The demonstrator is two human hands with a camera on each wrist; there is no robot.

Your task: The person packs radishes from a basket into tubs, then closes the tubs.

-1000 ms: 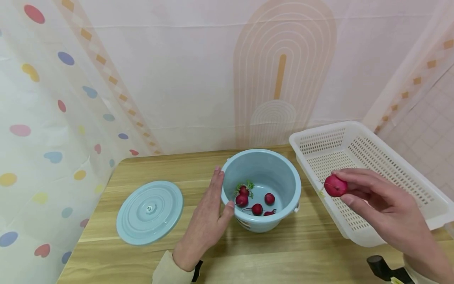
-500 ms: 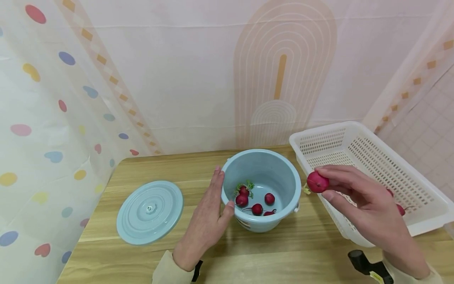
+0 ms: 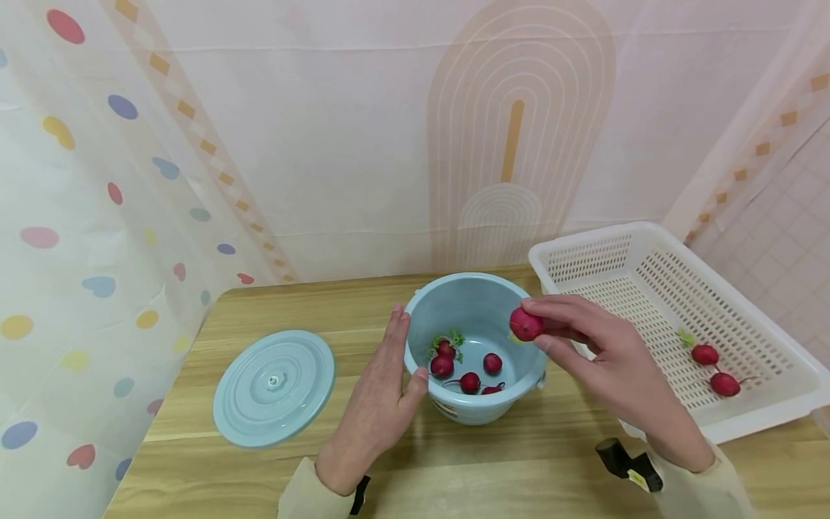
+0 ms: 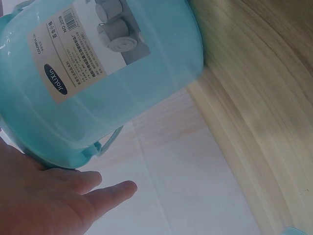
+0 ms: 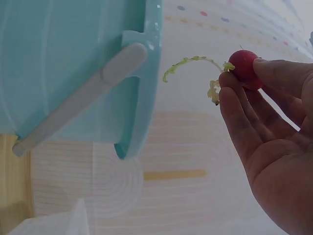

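Note:
A light blue bucket (image 3: 476,412) stands on the wooden table, and several red radishes (image 3: 470,382) lie on its floor, one with green leaves. My left hand (image 3: 379,411) touches the bucket's left rim with fingers straight. In the left wrist view, the bucket's side bears a printed label (image 4: 83,51). Pinched between the thumb and fingers of my right hand (image 3: 599,353) is another radish (image 3: 526,324), held above the bucket's right rim. The right wrist view shows thin pale-green stems (image 5: 193,59) hanging from this radish, and the bucket's grey handle (image 5: 80,98) folded down.
At the right stands a white perforated basket (image 3: 733,295) with two radishes (image 3: 724,384) in it. A round light blue lid (image 3: 274,389) lies flat on the table (image 3: 447,476) at the left. Behind the table hangs a patterned cloth (image 3: 344,144).
My right hand has carried the radish leftward from over the basket to the bucket's right rim, uncovering two radishes in the basket. The left hand has stayed at the rim.

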